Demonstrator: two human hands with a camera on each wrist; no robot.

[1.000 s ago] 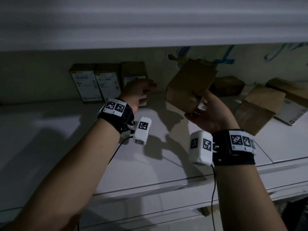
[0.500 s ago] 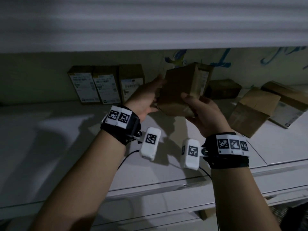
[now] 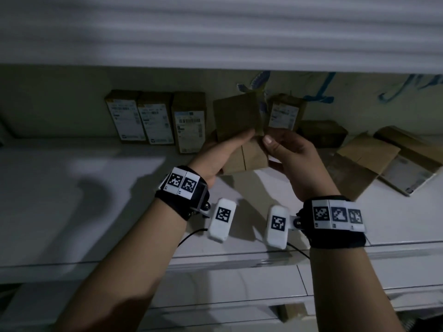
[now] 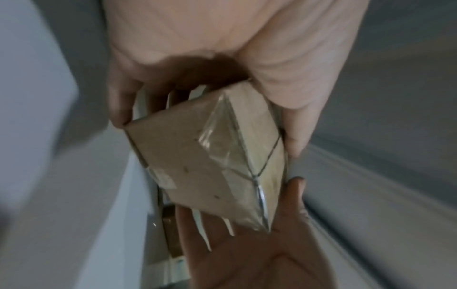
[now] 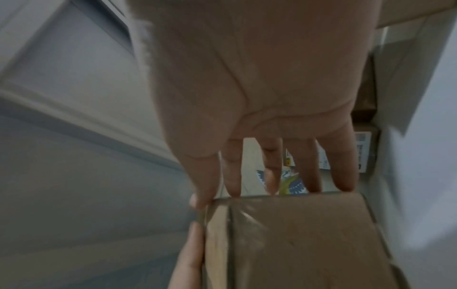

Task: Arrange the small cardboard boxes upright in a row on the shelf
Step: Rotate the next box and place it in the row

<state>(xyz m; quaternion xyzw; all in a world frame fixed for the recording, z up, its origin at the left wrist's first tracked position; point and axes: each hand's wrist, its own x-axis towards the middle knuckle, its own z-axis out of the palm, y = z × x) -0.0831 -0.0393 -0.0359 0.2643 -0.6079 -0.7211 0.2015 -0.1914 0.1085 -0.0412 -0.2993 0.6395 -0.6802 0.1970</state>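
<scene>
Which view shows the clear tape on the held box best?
Left wrist: the clear tape glints across the held box, edges distinct. Right wrist shows a blurred patch of it. Head view shows the box dim, with no tape discernible.

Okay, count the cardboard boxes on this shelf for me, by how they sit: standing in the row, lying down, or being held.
upright boxes in the row: 3
lying boxes on the shelf, to the right: 3
held box, gripped by left hand and right hand: 1
Total: 7
</scene>
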